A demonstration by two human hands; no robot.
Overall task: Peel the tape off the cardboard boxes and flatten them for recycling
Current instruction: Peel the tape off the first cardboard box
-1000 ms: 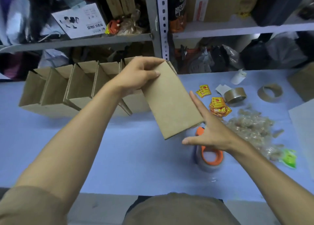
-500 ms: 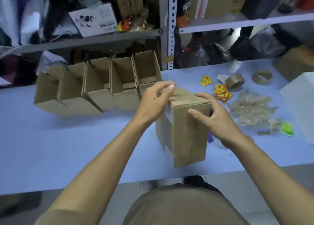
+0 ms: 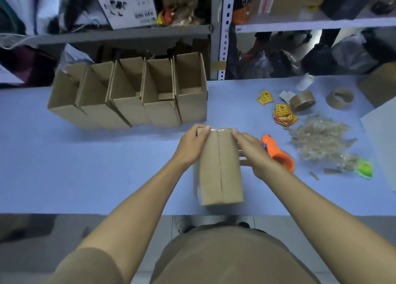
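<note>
On table (image 3: 107,165): box (image 3: 218,168) (both hands).

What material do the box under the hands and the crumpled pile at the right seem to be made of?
The box looks like plain brown cardboard, matte, with a glossy clear tape strip at its far edge. The crumpled pile seems to be used clear or brownish plastic tape: it is translucent, shiny and wrinkled. Both hands, left hand and right hand, hold the box.
</note>
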